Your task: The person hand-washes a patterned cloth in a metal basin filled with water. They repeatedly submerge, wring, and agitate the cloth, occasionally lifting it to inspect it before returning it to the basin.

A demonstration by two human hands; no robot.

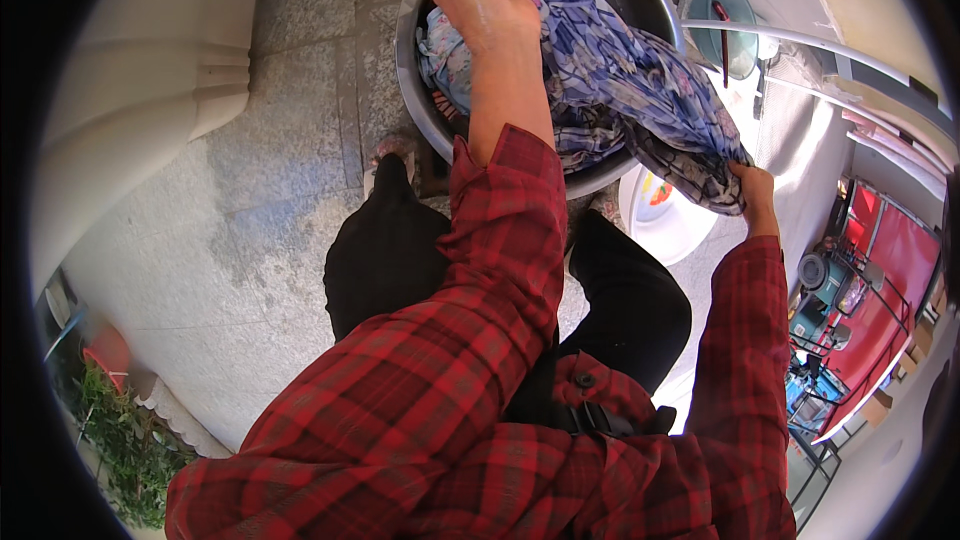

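Observation:
A blue cloth with flowers and checks (pixel 600 52) stretches from the top of the view to the right, bunched and twisted along its length. My left hand (pixel 487 4) grips its upper part above a large metal basin (pixel 409 82). At the other end, beyond the basin's rim, my right hand (pixel 756 195) holds the gathered cloth, with a darker plaid part (pixel 694 176) hanging beneath. A light-blue floral cloth (pixel 448 52) lies inside the basin, partly hidden by my left wrist. More checked fabric (pixel 589 142) rests against the basin's near wall.
A white basin (pixel 675 236) with a colourful print stands below my right hand. Farther right are a teal plastic tub (pixel 727 11), a pale rail (pixel 810 31) and a red cargo vehicle (pixel 877 300). Green plants (pixel 127 442) and a red container (pixel 109 352) stand lower left.

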